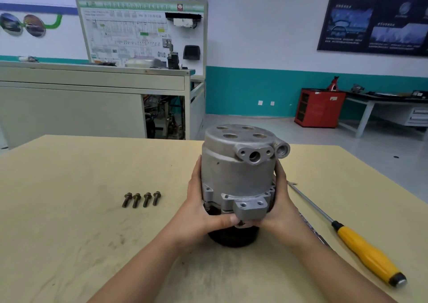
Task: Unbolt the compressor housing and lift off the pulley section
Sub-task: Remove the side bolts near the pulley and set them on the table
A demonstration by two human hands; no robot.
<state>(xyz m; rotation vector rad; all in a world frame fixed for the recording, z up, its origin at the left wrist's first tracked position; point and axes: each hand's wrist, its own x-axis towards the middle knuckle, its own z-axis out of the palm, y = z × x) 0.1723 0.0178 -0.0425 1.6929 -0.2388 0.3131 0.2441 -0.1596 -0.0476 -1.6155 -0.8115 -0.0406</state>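
Two hands on the compressor housing (236,170): left hand (203,207) clasps its left flank, right hand (281,200) its right flank, fingers running up the sides and both thumbs meeting in front under the mounting lug. Housing stands upright between the palms, ports facing the camera. Black pulley section (232,236) sits directly below the thumbs, under the housing, bottom on the counter (69,210). Four bolts (141,199) lie loose in a row on the counter, well left of the left hand. Yellow-handled screwdriver (368,254) lies right of the right hand, shaft passing just beside that wrist.
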